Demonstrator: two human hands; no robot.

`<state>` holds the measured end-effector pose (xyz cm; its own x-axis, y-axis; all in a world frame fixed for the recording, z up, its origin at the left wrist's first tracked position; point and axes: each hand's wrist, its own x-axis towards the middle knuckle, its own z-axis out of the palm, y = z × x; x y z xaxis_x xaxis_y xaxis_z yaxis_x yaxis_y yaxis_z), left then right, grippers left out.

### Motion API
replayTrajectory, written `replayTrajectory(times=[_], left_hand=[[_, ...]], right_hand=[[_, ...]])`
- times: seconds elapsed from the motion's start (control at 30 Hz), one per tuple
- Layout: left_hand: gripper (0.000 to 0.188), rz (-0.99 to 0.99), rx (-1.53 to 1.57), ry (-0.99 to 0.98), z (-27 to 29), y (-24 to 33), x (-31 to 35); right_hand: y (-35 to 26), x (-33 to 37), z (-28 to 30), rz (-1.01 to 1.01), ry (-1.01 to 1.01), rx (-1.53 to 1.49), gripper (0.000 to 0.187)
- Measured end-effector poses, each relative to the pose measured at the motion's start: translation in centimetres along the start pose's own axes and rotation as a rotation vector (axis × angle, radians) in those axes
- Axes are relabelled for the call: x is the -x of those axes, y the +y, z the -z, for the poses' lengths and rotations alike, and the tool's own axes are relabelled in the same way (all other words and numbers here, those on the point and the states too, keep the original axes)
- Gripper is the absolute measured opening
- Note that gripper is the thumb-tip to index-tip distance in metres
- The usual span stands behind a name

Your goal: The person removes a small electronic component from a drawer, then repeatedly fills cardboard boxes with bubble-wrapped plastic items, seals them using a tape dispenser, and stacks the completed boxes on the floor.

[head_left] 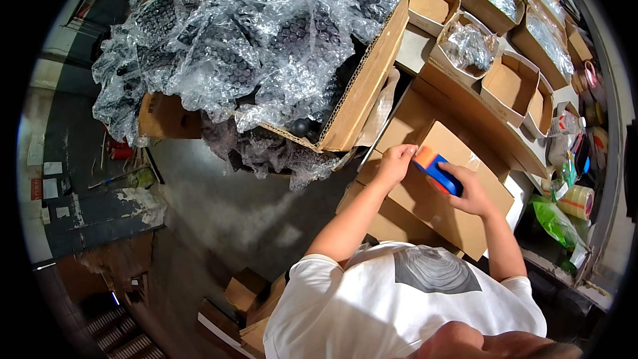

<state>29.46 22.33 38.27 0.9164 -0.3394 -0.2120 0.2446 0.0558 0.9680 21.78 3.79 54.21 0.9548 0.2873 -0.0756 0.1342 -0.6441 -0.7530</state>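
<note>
A blue tape dispenser with orange parts (pixel 440 173) is gripped in my right hand (pixel 470 193), whose fingers wrap round its body. Its orange end points toward my left hand (pixel 397 163). The left fingertips are pinched together right beside that end; what lies between them, perhaps a bit of clear tape, is too small to make out. Both hands are over a brown cardboard box (pixel 465 226), which lies at a slant in front of me. Part of its top is hidden under the hands and dispenser.
At the upper left a big carton (pixel 369 86) overflows with bubble-wrapped dark items (pixel 259 40). Small open boxes (pixel 510 86) line the table on the right, some with clear-bagged pieces (pixel 468 46). Tape rolls (pixel 577 201) and a green bag (pixel 553 221) lie at the right edge.
</note>
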Motion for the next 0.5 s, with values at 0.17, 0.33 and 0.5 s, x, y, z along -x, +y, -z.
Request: replayTrajectory(times=[0.17,0.33,0.5], left_hand=[[0.026,0.417,0.240,0.082,0.3,0.7,-0.5],[0.024,0.262,-0.518,0.017,0.2,-1.3,-1.2],[0.029,-0.193,-0.924,0.347,0.3,-0.1,-0.9]], right_hand=[[0.2,3.7,2.9,-0.224,-0.146,0.142,0.063],[0.3,1.6,1.9,-0.213,-0.176,0.259,0.057],[-0.7,0.4,2.3,-0.310,-0.273,0.326,0.059]])
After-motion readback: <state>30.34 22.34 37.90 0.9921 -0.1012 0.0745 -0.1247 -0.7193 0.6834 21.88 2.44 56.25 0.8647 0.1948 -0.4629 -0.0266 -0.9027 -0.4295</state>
